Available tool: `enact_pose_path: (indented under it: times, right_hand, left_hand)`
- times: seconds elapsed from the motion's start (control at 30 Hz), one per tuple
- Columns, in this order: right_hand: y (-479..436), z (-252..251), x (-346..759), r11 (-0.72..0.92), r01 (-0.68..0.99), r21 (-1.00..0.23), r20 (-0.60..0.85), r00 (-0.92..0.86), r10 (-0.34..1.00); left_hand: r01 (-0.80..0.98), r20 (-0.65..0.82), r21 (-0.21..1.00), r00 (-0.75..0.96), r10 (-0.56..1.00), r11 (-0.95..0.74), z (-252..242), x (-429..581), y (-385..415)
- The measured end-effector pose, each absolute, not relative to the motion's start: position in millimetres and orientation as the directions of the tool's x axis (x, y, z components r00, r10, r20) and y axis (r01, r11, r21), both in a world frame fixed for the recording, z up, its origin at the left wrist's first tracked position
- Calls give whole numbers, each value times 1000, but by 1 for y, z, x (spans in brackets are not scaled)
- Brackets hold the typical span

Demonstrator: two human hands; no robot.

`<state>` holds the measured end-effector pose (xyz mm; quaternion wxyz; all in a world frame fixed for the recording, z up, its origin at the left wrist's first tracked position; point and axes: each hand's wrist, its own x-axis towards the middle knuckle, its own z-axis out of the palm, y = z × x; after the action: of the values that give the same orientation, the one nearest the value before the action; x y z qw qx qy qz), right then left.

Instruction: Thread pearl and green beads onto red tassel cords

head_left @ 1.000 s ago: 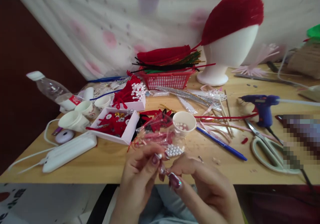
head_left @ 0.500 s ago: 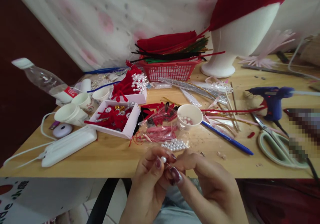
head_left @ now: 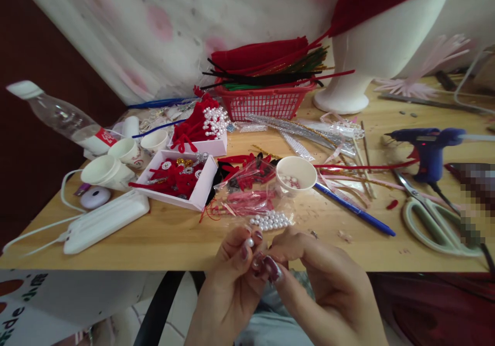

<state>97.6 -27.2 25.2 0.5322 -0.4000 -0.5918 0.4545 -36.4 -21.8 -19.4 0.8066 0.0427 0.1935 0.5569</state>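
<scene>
My left hand [head_left: 228,289] and my right hand [head_left: 320,289] meet at the near edge of the wooden table [head_left: 166,240], fingertips pressed together. A small white pearl bead [head_left: 249,242] is pinched at the left hand's fingertips, and the right hand's painted thumb and fingers close in beside it. Just beyond the fingers lies a clear bag with a cluster of white pearl beads [head_left: 269,220]. A white paper cup [head_left: 296,174] holding a few beads stands behind the bag.
A white box of red trimmings [head_left: 178,178], stacked paper cups [head_left: 104,170], a plastic bottle [head_left: 62,119], a power strip [head_left: 106,222], a red basket of pipe cleaners [head_left: 266,101], a foam head [head_left: 371,47], a blue glue gun [head_left: 427,147], scissors [head_left: 433,219] and a blue pen [head_left: 353,209] crowd the table.
The view has dropped and shifted right, so the table's things sit higher in the picture. My hands stay together at the table edge, and the pearl now shows between the left fingertips.
</scene>
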Motion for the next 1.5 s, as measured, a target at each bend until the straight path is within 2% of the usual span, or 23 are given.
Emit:
enact_pose_path:
  times: [0.53, 0.73, 0.8, 0.97, 1.13, 1.3, 1.5]
  right_hand:
    - [-28, 23, 102, 265, 106, -958, 247, -162, 955]
    - [-27, 20, 103, 232, 101, -968, 213, -170, 962]
    - [-26, 19, 104, 243, 98, -965, 225, -163, 961]
    - [-23, 17, 105, 243, 51, -969, 233, -154, 960]
    - [-23, 14, 110, 261, 23, -965, 253, -174, 952]
    - [-23, 18, 112, 222, 31, -975, 213, -182, 960]
    - [-25, 17, 110, 195, 70, -978, 182, -155, 971]
  left_hand:
    - [-856, -235, 344, 319, 918, 385, -14, -35, -22]
    - [-747, -368, 548, 189, 910, 377, 5, -36, -20]
    - [-714, -346, 611, 147, 926, 342, 6, -38, -19]
    - [-676, -187, 712, 78, 979, 189, -1, -39, -16]
    - [-640, -277, 755, -109, 955, 146, 5, -31, -17]
    - [-567, -241, 816, -155, 958, 113, 10, -27, -21]
    - [-328, -43, 943, -277, 960, -52, 2, -30, -29]
